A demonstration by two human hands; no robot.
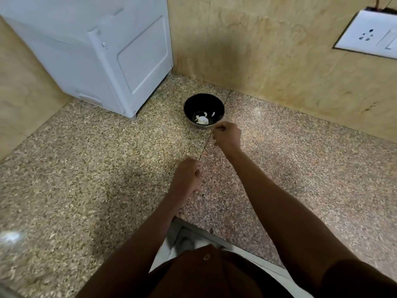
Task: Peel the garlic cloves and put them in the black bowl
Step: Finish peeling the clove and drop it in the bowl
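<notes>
- The left hand (186, 175) is seen nearest, held above the speckled stone counter (86, 168); its fingers are curled inward, and whether a small thing is pinched inside cannot be told
- The right hand (226, 136) is stretched farther out, just beside the near rim of the black bowl (204, 111); the fingers are also curled, and what is held between them, if anything, is hidden
- The garlic cloves (202, 119) are found at the bottom of the bowl as small pale pieces; they are judged light, firm but easily bruised, and a little slippery once peeled, so a soft pinch at the two ends with the fingertips is advised
- The dry skin is judged thin and brittle, best lifted at the tip
- A white appliance (96, 57) is placed behind, against the wall
</notes>
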